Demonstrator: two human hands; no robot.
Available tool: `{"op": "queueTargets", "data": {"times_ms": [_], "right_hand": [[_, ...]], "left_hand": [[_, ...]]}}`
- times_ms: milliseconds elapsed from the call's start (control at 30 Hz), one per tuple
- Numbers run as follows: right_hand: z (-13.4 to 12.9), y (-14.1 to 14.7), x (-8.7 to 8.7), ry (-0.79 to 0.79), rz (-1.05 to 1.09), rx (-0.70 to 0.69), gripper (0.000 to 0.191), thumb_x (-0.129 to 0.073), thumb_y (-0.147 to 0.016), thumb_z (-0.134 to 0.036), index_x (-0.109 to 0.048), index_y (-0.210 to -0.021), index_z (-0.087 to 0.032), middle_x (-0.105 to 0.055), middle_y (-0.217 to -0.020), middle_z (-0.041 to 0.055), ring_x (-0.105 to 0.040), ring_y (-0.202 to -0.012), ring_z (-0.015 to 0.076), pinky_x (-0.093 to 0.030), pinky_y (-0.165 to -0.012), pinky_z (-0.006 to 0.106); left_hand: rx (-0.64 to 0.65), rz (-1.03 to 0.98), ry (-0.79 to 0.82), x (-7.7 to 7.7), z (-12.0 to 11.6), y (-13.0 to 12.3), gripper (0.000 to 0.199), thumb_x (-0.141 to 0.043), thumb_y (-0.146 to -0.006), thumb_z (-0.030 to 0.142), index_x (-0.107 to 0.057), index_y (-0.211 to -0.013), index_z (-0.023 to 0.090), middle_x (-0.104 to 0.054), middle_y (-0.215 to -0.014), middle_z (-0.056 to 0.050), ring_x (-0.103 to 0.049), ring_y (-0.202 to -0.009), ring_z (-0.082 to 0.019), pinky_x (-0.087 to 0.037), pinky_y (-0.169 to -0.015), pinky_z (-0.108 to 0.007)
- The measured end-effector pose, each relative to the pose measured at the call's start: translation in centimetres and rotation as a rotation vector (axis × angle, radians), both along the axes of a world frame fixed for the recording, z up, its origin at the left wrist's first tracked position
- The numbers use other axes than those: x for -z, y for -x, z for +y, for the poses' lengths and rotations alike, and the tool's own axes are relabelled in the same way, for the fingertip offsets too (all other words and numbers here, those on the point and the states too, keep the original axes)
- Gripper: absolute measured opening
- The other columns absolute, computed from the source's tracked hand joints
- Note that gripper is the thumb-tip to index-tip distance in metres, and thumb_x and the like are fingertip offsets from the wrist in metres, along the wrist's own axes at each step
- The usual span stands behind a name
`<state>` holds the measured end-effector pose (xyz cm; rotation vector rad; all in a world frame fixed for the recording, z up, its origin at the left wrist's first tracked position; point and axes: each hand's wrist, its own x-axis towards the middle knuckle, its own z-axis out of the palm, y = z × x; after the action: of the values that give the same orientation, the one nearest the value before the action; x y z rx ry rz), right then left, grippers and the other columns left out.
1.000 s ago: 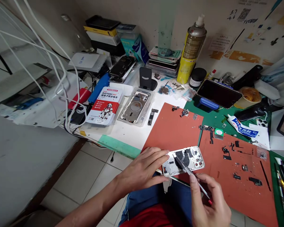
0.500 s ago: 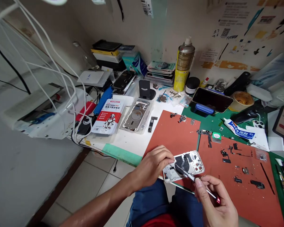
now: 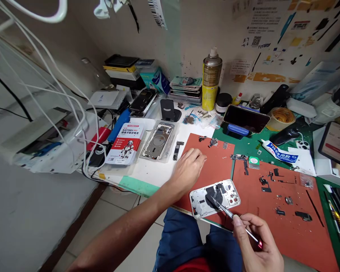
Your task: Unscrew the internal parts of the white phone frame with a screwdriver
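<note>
A white phone back housing (image 3: pixel 200 197) lies tilted at the front edge of the red-brown mat (image 3: pixel 212 162), its inside facing up with a dark round pad in the middle. My right hand (image 3: pixel 257 241) grips a thin screwdriver (image 3: pixel 229 214) with a silver shaft and red end, its tip over the dark pad. Above and left of the housing, my left hand (image 3: pixel 189 167) hovers over the mat with curled fingers pressed together. Whatever those fingers hold, if anything, is hidden. A narrow logic board (image 3: pixel 178 150) lies just beyond that hand.
A second phone housing (image 3: pixel 157 141) sits in a clear tray, beside a battery box (image 3: pixel 126 143). Small phone parts (image 3: pixel 265 184) are scattered on the right mat. Behind stand a spray can (image 3: pixel 212 81), a propped phone (image 3: pixel 246 119) and a glue tube (image 3: pixel 280 152). White cables (image 3: pixel 82 113) hang at left.
My left hand has lifted off the housing's edge and moved up and away over the mat. The screwdriver stays over the housing. The view has shifted slightly.
</note>
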<state>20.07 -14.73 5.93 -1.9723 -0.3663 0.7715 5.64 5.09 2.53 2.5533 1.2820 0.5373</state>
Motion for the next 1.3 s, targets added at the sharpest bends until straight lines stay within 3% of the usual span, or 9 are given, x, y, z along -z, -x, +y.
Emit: {"op": "queueTargets", "data": {"times_ms": [100, 267, 433, 467, 533, 633, 767, 867, 1300], "right_hand": [[-0.1, -0.1, 0.0, -0.004, 0.000, -0.003, 0.063, -0.086, -0.072, -0.078, -0.075, -0.097, -0.021, -0.075, -0.084, 0.0028, -0.073, -0.075, 0.0158, -0.058, -0.069, 0.018], [-0.4, -0.2, 0.0, 0.029, -0.001, 0.000, 0.065, -0.085, -0.071, -0.080, -0.074, -0.097, -0.022, -0.076, -0.085, 0.0037, -0.074, -0.078, 0.0176, -0.059, -0.071, 0.020], [-0.8, 0.3, 0.7, 0.028, -0.138, -0.004, 0.061, -0.082, -0.078, -0.079, -0.076, -0.099, -0.022, -0.076, -0.087, 0.0037, -0.072, -0.077, 0.0162, -0.056, -0.072, 0.021], [-0.9, 0.5, 0.9, 0.019, -0.196, -0.010, 0.059, -0.081, -0.081, -0.078, -0.076, -0.098, -0.022, -0.076, -0.086, 0.0039, -0.071, -0.077, 0.0164, -0.055, -0.072, 0.022], [-0.8, 1.0, 1.5, -0.031, -0.318, -0.035, 0.051, -0.079, -0.088, -0.072, -0.076, -0.097, -0.022, -0.076, -0.086, 0.0041, -0.071, -0.076, 0.0163, -0.054, -0.072, 0.023], [-0.5, 1.3, 2.4, -0.204, -0.478, -0.121, 0.032, -0.077, -0.099, -0.053, -0.074, -0.096, -0.021, -0.076, -0.088, 0.0035, -0.072, -0.076, 0.0143, -0.055, -0.074, 0.022], [0.3, 1.0, 3.2, -0.452, -0.776, -0.310, 0.009, -0.078, -0.100, -0.024, -0.071, -0.101, -0.019, -0.074, -0.087, 0.0025, -0.070, -0.069, 0.0112, -0.056, -0.069, 0.020], [0.9, 0.9, 3.2, -0.516, -0.871, -0.390, 0.013, -0.077, -0.098, -0.013, -0.068, -0.107, -0.015, -0.072, -0.088, 0.0037, -0.069, -0.070, 0.0114, -0.057, -0.070, 0.022], [1.3, 1.2, 3.0, -0.487, -0.882, -0.453, 0.019, -0.077, -0.098, -0.010, -0.066, -0.112, -0.015, -0.071, -0.090, 0.0032, -0.070, -0.071, 0.0125, -0.058, -0.071, 0.025]], "left_hand": [[0.015, 0.014, -0.008, 0.2, 0.0, 0.1, 0.028, -0.050, -0.110, 0.012, -0.077, -0.114, 0.016, -0.068, -0.102, -0.009, -0.064, -0.099, -0.025, -0.055, -0.085, -0.039], [0.033, -0.020, -0.003, -0.6, -0.6, 2.3, 0.048, -0.043, -0.103, -0.002, -0.070, -0.136, 0.018, -0.072, -0.115, -0.010, -0.067, -0.108, -0.025, -0.059, -0.091, -0.040], [0.030, -0.100, 0.005, -2.1, -5.5, 5.3, 0.028, -0.051, -0.114, 0.024, -0.065, -0.138, 0.019, -0.075, -0.120, -0.011, -0.070, -0.110, -0.026, -0.062, -0.100, -0.045], [0.057, -0.109, 0.023, -2.1, -6.9, 5.7, 0.033, -0.059, -0.112, 0.034, -0.062, -0.143, 0.021, -0.075, -0.126, -0.012, -0.071, -0.114, -0.027, -0.063, -0.101, -0.044], [0.120, -0.129, 0.049, -1.8, -9.6, 5.9, 0.073, -0.071, -0.102, 0.057, -0.047, -0.159, 0.019, -0.070, -0.142, -0.018, -0.066, -0.132, -0.034, -0.061, -0.109, -0.050], [0.159, -0.138, 0.077, -0.7, -11.9, 5.5, 0.090, -0.080, -0.098, 0.047, -0.032, -0.169, 0.018, -0.065, -0.149, -0.021, -0.061, -0.140, -0.036, -0.059, -0.115, -0.052], [0.155, -0.215, 0.066, 0.0, -11.7, 4.8, 0.083, -0.081, -0.097, 0.022, -0.035, -0.167, 0.021, -0.070, -0.141, -0.017, -0.065, -0.130, -0.032, -0.062, -0.110, -0.049], [0.156, -0.285, 0.130, -0.6, -10.8, 4.6, 0.084, -0.082, -0.090, 0.014, -0.039, -0.162, 0.024, -0.071, -0.136, -0.013, -0.064, -0.124, -0.030, -0.064, -0.104, -0.046], [0.128, -0.314, 0.283, -1.7, -10.2, 4.6, 0.084, -0.079, -0.083, 0.008, -0.042, -0.156, 0.029, -0.067, -0.130, -0.009, -0.065, -0.124, -0.026, -0.067, -0.086, -0.031]]}}
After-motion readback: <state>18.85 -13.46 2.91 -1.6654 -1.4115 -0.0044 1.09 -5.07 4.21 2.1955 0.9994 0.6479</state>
